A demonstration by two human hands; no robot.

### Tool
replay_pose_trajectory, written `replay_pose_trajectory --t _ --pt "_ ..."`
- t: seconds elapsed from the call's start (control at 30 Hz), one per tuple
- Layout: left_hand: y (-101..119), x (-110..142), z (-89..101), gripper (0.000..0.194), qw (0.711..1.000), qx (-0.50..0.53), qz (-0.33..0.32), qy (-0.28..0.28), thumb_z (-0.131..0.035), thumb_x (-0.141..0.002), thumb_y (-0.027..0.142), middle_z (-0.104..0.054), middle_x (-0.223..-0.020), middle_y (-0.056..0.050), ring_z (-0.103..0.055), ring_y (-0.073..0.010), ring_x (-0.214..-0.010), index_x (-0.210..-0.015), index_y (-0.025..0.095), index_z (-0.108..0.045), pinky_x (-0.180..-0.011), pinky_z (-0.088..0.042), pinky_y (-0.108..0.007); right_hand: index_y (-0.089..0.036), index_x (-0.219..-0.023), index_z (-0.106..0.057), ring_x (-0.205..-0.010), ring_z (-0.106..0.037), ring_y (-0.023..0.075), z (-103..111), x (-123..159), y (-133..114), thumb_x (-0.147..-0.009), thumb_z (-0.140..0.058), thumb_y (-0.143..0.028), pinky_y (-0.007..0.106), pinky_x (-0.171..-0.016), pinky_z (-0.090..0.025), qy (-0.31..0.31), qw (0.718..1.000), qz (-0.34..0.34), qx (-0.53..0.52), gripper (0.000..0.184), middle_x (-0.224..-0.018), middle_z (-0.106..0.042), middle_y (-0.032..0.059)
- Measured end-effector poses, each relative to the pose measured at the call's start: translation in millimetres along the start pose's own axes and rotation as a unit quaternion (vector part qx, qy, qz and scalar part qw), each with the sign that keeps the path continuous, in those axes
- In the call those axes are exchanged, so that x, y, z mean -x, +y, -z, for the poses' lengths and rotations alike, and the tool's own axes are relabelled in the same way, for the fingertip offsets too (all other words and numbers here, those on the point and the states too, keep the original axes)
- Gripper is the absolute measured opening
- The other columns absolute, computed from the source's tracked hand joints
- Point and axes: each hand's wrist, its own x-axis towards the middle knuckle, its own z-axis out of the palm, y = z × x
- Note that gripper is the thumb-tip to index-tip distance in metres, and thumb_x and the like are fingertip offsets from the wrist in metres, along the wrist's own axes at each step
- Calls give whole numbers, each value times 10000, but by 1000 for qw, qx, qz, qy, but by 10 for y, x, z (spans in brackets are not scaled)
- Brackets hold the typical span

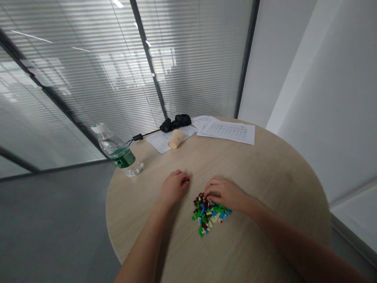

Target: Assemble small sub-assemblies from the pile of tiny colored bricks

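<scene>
Leaning over a round light-wood table (265,188), we keep our left hand (173,188) loosely curled on the tabletop, just beside a heap of small plastic building bricks (209,215) without touching it. Something dark shows at its fingertips (185,181), but we cannot tell whether that hand grips anything. Our right hand (224,193) lies on the heap's upper edge, its fingers bent down among the brown bricks; we cannot tell whether they close on a piece. The heap of brown, green, blue and cream bricks sits on the tabletop, mostly below our right hand. Farther off stands a water bottle (116,149) with a green label. Beyond it, a beige cup (176,138) lies on its side on a white sheet of paper (157,142), near a stack of printed papers (226,131), a black cloth bundle (175,122) and a black cable (144,135).
</scene>
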Motion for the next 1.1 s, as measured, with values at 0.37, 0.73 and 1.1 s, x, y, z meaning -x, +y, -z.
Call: replay_pose_trajectory --t 0.37,0.73,1.1 --pt "16 -4 -24 144 999 30 20 36 -533 -815 220 -593 -861 -43 -559 -142 -736 -872 183 -660 -665 -414 -242 -174 -801 -656 -805 -584 164 40 2 -31 -828 -588 -181 285 -740 -447 36 993 -105 -45 73 -824 -670 42" --pt "411 85 6 118 961 225 -160 2 -574 -831 230 -633 -791 -28 -572 -138 -759 -885 179 -665 -722 -448 -244 -188 -754 -577 -702 -599 137 -53 -38 71 -708 -671 -385 256 -654 -469 100 883 -232 -397 223 -734 -637 -4" --pt "214 28 96 113 987 104 -98 68 -589 -830 232 -669 -824 -41 -573 -166 -818 -848 192 -693 -730 -432 -267 -172 -821 -598 -695 -609 131 -27 -43 56 -757 -618 -404 262 -662 -464 124 872 -257 -397 241 -761 -683 28"
